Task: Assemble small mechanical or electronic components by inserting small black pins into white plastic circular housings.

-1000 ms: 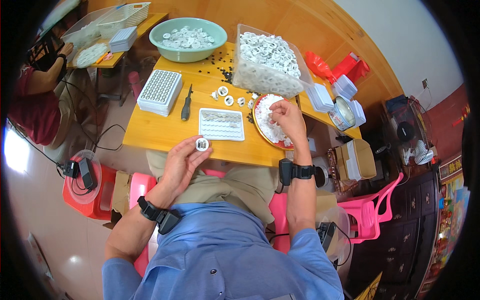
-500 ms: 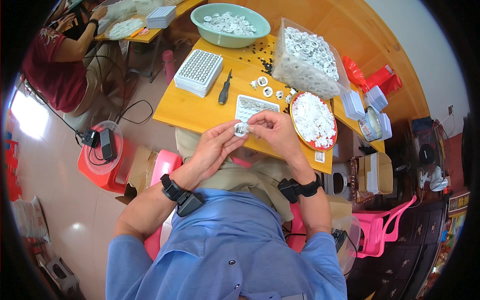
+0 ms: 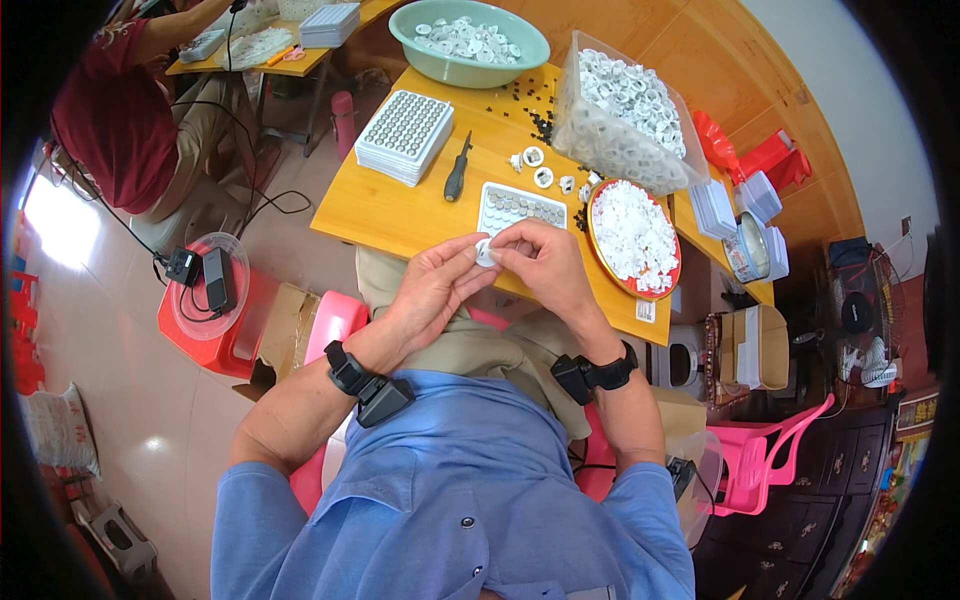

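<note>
Over the table's near edge, my left hand (image 3: pixel 438 284) pinches a small round white plastic part (image 3: pixel 485 253) between thumb and fingertips. My right hand (image 3: pixel 545 268) is closed on the same part from the other side; whether it holds a further small piece is hidden. Just beyond my hands lies a white tray (image 3: pixel 488 222) with rows of small silver discs. A dark-handled screwdriver (image 3: pixel 456 178) lies to its left. Several white round parts (image 3: pixel 543 177) are scattered beyond the tray. To the right, a red-rimmed plate (image 3: pixel 652 294) carries a heap of small white pieces.
A stack of disc-filled trays (image 3: pixel 392 165) stands at the table's left. Farther back are a green basin (image 3: pixel 470 76) and a clear bin (image 3: pixel 590 135), both with white parts. Black bits (image 3: pixel 541 124) lie between them. Another person (image 3: pixel 125 125) sits at the far left.
The white part has turned in my fingers, so its dark inside no longer shows. Both hands stay together near the tray. The other person's arm has moved, and the view has shifted slightly.
</note>
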Motion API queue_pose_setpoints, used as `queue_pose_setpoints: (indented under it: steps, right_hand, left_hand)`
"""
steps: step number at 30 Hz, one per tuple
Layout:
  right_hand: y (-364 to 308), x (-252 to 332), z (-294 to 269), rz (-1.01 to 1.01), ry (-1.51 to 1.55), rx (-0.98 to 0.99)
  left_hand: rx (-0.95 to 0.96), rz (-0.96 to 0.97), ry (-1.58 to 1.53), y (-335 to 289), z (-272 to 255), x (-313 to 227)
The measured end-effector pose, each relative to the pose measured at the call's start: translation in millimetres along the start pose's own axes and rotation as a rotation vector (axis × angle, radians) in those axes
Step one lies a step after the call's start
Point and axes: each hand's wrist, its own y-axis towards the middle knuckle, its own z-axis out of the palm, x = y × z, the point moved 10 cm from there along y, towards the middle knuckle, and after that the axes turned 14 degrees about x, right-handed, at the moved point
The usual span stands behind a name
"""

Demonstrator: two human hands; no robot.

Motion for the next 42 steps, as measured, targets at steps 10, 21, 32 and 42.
queue_pose_setpoints:
  steps: [10,21,32,42]
  right_hand:
    - [0,0,3,-0.015,0.017,-0.028]
    - [2,-15,5,0.028,0.097,0.036]
    - [-3,6,9,-0.007,-0.154,-0.063]
    - [-5,31,-2,-0.146,-0.299,-0.021]
  left_hand:
    - [-0.104,0.075,0.332,0,-7,-14]
    - [0.0,0.152,0.509,-1,7,-22]
    - [-0.059,0.13,0.607,-1,-1,-24]
    - [0.0,0.0,0.054,-1,6,-7]
